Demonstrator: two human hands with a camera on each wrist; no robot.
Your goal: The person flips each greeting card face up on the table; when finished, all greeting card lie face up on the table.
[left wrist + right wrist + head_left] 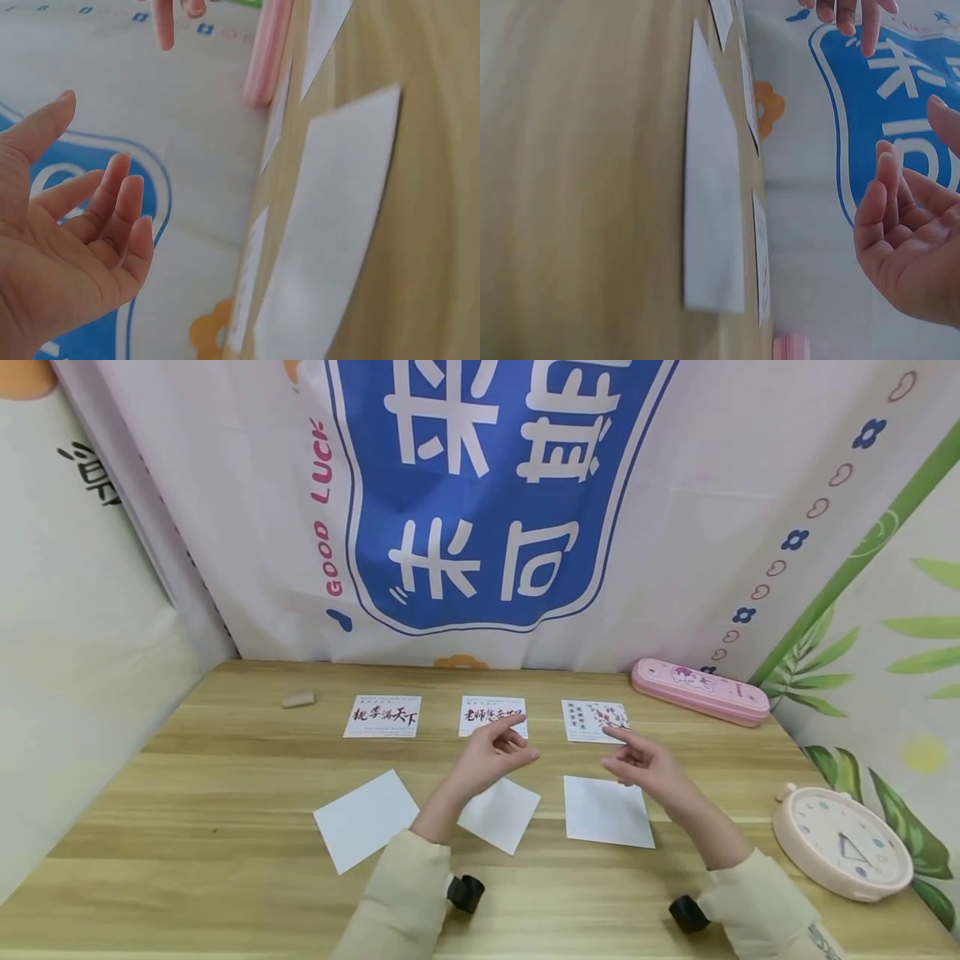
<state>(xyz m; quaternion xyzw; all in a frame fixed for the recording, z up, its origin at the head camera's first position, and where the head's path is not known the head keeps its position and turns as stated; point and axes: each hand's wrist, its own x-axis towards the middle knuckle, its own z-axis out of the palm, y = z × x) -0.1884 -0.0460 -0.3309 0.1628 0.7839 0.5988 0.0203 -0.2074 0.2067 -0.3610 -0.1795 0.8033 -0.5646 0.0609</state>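
Both hands hover above the table with loosely bent fingers and nothing in them. In the head view my left hand (491,756) is over the middle column of cards, partly covering a blank white card (501,818) and a card with red Chinese characters (480,710). My right hand (652,772) is above the right column, near a blank white card (607,812) and a card with a red floral print (588,720). At the left lie another blank card (366,821), turned at an angle, and a card with red characters (382,717).
A pink pencil case (701,692) lies at the back right. A round pale pink clock (843,843) sits at the right edge. A small beige eraser-like block (298,699) is at the back left. A printed cloth (262,568) hangs behind the wooden table (187,827).
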